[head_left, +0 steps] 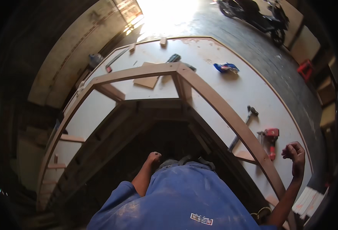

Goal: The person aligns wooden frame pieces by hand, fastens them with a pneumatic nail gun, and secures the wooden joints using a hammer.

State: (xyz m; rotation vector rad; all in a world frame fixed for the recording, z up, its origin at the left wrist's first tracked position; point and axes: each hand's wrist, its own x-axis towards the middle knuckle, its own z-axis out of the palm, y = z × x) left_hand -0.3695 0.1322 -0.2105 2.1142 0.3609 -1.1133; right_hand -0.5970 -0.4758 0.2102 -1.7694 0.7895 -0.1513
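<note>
My left hand [153, 157] hangs loosely closed beside my blue shirt; its palm is hidden. My right hand [293, 153] is raised at the right, fingers curled, over the white board [268, 103], just right of a red nail gun [271, 135]; I cannot tell whether it holds anything small. A hammer [245, 122] lies left of the nail gun, partly under the angled wooden frame [203, 90]. The frame arches round me above the board, joined by short wooden braces [109, 92].
On the board's far part are a drill [173, 58], plywood square [145, 81], blue packet [226, 68], metal bar [117, 59] and wood blocks [163, 42]. A scooter [255, 21] and red plastic object [305, 69] stand beyond. Large panels [69, 57] lean at left.
</note>
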